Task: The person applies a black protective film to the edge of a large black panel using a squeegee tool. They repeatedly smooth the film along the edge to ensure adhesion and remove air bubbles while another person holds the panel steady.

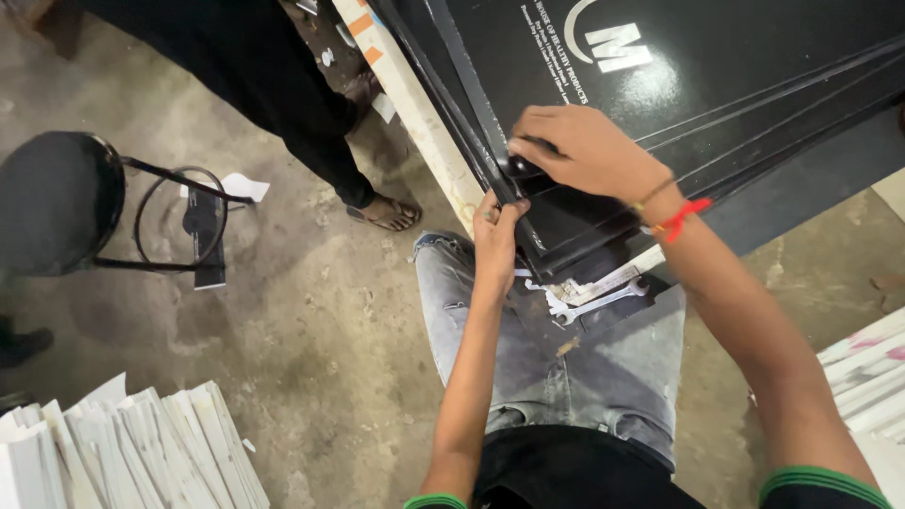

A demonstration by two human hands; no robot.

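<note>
While the left hand (495, 236) is pinching the near corner of the glossy black printed sheets (716, 57) with closed fingers, the right hand (575, 151) is pressing down, fingers curled on that corner; a wrench (603, 300) is lying at five o'clock of the left hand; a black stool (57, 198) is standing at nine o'clock.

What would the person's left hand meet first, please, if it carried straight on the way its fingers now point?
The left hand already touches the corner edge of the stack of glossy black printed sheets; going on up and away, it would probably slide along that edge beside the pale wooden table rim. Depth is unclear.
</note>
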